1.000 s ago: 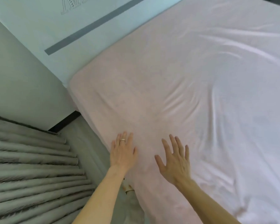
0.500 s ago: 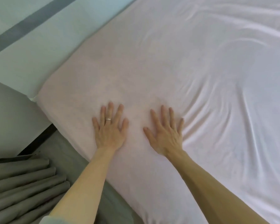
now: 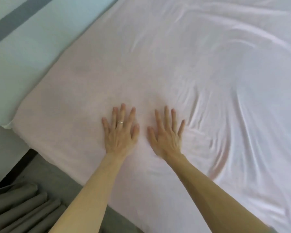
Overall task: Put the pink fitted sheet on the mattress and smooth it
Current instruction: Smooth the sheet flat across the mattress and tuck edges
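Right now your left hand [image 3: 120, 132] and right hand [image 3: 166, 133] lie palms down, fingers straight and spread. They sit side by side without touching and grip nothing. Both press on the pink fitted sheet [image 3: 158, 64], which already covers the bed top and wraps over the bed corner [image 3: 20, 118]. The hands are a little inboard of that corner.

Between the hands and the corner the cloth looks flat. On the far side of your right hand from the corner, curved wrinkles [image 3: 222, 135] fan out. Push toward them with a flat palm and you may only herd the slack into a tighter fold, so sweep outward to an edge instead.

At the corner a white sliver [image 3: 8, 126] peeks out, likely bare mattress. Dragging hard away from there could pull the elastic up and off. Beyond the corner stands a pale headboard [image 3: 32, 47], and below it hang grey curtain folds [image 3: 23, 207].
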Motion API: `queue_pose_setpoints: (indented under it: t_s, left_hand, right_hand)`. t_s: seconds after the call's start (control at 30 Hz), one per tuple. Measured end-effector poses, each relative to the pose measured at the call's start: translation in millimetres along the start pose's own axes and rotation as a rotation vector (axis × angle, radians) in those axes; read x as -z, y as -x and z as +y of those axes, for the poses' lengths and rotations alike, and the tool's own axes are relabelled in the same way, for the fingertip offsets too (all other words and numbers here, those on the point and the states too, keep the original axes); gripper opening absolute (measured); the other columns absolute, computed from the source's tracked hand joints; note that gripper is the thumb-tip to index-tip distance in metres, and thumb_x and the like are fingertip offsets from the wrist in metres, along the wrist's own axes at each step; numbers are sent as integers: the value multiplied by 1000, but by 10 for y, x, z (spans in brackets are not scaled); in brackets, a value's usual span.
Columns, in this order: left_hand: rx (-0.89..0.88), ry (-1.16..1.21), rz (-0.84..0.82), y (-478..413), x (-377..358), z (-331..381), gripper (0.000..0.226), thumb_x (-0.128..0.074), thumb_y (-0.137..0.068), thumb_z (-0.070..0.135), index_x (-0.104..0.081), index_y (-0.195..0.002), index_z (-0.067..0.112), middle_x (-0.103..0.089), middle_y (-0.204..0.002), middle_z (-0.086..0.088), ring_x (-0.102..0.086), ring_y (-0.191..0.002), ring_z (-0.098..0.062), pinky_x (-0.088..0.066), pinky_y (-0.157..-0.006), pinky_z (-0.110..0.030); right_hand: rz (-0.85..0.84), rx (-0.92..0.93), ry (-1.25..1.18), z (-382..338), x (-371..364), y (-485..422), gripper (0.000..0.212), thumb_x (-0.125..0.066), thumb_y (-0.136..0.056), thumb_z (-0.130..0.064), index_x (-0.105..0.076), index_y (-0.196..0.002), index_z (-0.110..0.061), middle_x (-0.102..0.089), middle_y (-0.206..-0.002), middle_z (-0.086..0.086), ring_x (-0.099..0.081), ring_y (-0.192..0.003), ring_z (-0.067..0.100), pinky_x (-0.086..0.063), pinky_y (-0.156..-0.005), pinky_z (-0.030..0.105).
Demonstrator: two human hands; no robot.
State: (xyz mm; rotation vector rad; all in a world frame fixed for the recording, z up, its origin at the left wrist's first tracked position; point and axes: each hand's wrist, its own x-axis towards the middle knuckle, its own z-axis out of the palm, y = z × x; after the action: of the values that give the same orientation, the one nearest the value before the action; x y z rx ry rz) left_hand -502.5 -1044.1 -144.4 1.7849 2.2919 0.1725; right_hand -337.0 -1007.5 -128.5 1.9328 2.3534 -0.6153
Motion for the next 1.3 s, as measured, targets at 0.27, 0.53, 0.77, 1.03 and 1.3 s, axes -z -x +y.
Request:
queue_pose_setpoints:
  t_s: [0.27,0.53,0.77,1.03,1.3]
  left_hand:
    - [-6,-94,-33,-24,-203,79,60,-22,-95,51,-19,-154,38,-9,-164,3,-7,-151,-25,0,-116,-64]
    - [-121,-67,-33,84,-326,1041,59,-38,-93,39,-43,-147,16,-27,-158,-15,-23,-145,-42,-15,-107,-74]
    - [-267,-68,-88,1203,-886,2547,72,-42,-91,57,-26,-154,24,-13,-163,-10,-7,-149,-40,-9,-113,-69]
    - [-468,-163,-292,2786,-943,3343,70,-54,-90,55,-28,-153,34,-17,-163,-8,-14,-148,-42,-20,-107,-72]
    - [-333,-156,-331,2970,-1018,4013,62,-35,-96,55,-18,-154,42,-1,-165,1,-3,-151,-28,-10,-107,-76]
  right_hand:
    - [-81,-495,34,1839,278,581,72,-7,-90,-78,16,-151,-49,23,-162,-16,22,-149,8,8,-122,51]
    - [13,-606,-22,2322,528,1040,74,-19,-94,-71,5,-156,-40,16,-165,-3,16,-152,20,14,-118,59]
    - [-4,-429,-26,2750,211,1342,69,-17,-94,-74,17,-150,-52,26,-161,-15,26,-149,16,14,-119,55]
    - [-96,-856,-82,4237,565,2965,79,-11,-85,-83,14,-152,-50,20,-165,-5,21,-151,23,4,-115,68]
    - [-167,-341,-87,4117,626,2768,78,-17,-87,-85,14,-151,-52,28,-162,-10,34,-146,26,16,-110,70]
